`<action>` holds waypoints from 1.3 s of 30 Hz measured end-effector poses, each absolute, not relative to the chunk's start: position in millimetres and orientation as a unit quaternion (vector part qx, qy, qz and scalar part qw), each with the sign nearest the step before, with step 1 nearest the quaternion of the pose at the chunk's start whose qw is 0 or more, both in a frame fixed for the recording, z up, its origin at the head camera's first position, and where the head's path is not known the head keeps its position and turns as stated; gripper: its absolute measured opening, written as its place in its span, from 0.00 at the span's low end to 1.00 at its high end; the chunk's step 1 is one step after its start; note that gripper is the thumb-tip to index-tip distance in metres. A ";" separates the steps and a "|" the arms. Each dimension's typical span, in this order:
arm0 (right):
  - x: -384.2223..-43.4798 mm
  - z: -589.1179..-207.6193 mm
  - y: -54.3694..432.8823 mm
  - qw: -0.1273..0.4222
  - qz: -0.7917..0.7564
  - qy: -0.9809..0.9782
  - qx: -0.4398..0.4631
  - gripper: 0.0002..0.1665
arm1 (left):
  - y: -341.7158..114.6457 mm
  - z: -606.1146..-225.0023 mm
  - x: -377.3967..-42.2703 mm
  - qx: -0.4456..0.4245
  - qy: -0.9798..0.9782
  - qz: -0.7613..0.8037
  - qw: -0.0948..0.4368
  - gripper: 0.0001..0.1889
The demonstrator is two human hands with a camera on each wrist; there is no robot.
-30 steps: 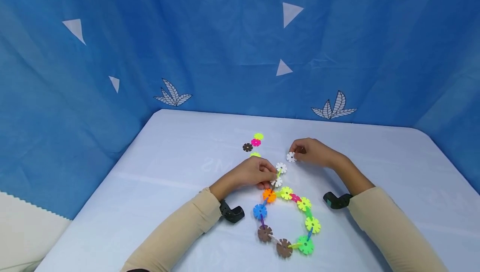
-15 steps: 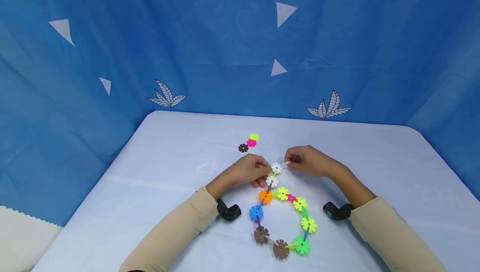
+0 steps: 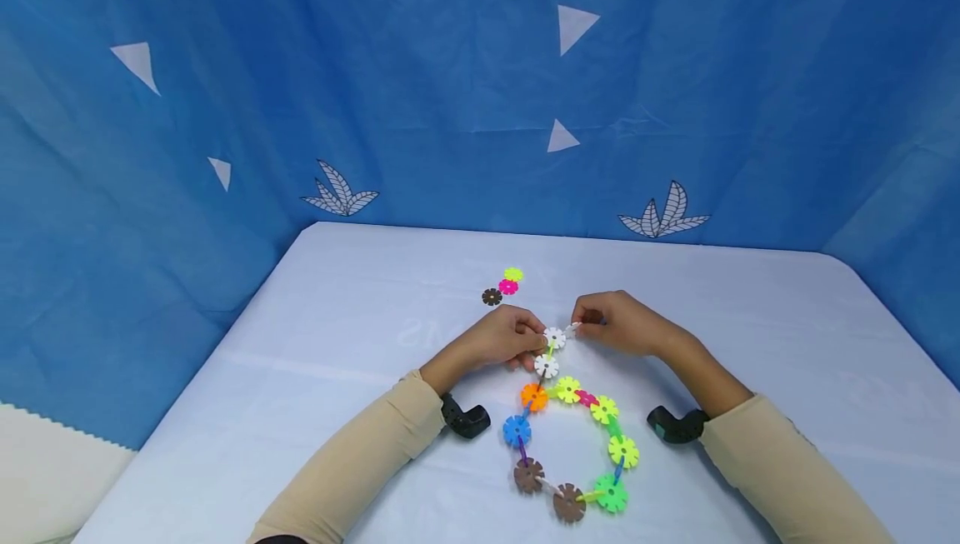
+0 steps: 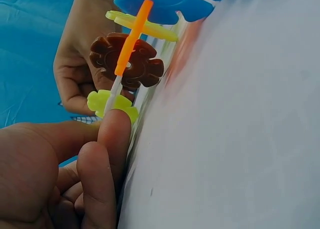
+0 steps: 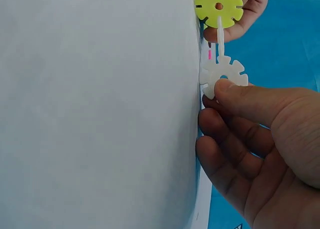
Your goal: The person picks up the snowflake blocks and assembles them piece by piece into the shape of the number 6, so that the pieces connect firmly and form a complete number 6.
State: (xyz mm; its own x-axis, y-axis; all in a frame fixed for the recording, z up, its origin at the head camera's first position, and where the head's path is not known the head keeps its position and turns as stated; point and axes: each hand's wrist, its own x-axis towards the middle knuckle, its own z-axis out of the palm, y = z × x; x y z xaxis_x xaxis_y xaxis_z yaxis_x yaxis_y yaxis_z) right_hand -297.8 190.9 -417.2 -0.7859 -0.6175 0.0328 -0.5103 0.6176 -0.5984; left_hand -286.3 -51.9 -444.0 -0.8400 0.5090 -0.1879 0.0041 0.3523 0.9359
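A chain of flat, notched snowflake discs lies on the table, with orange (image 3: 534, 397), blue (image 3: 517, 430), brown (image 3: 569, 503) and green (image 3: 611, 493) ones in its ring. From the orange disc a short tail runs upward to a white end disc (image 3: 554, 337). My left hand (image 3: 502, 337) pinches that end disc by its left edge. Between thumb and fingertips, my right hand (image 3: 618, 323) holds another white disc (image 5: 225, 71), turned edge-on in the head view. The two white discs meet at their edges; how deep the notches interlock cannot be told.
Beyond the left hand lie loose discs: a yellow one (image 3: 513, 274), a pink one (image 3: 508, 286) and a dark brown one (image 3: 491, 296). A blue printed curtain (image 3: 465, 111) hangs behind the white table (image 3: 360, 311). Black wrist bands sit on both arms.
My right hand has moved down and left, turning its white disc edge-on and bringing it against the chain's end disc. My left hand's fingers have shifted up to that end disc.
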 end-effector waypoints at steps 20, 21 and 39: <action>-299.2 -417.7 190.7 0.096 -0.322 0.897 -0.288 0.09 | -51.7 -444.7 -283.8 0.160 0.794 0.542 0.225 0.05; -299.4 -417.6 190.8 0.096 -0.323 0.896 -0.287 0.09 | -51.8 -444.7 -283.7 0.162 0.794 0.541 0.224 0.05; -299.6 -416.0 182.7 0.102 -0.326 0.886 -0.312 0.10 | -50.1 -445.3 -284.0 0.160 0.801 0.533 0.221 0.02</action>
State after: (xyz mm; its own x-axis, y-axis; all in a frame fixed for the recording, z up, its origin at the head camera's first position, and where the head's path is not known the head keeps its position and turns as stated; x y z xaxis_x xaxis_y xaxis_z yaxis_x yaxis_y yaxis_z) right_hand -299.6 182.7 -416.0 -0.7839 -0.6205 0.0221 -0.4868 0.5921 -0.6422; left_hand -284.0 -50.1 -445.3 -0.8507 0.4926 -0.1833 0.0210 0.3803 0.9246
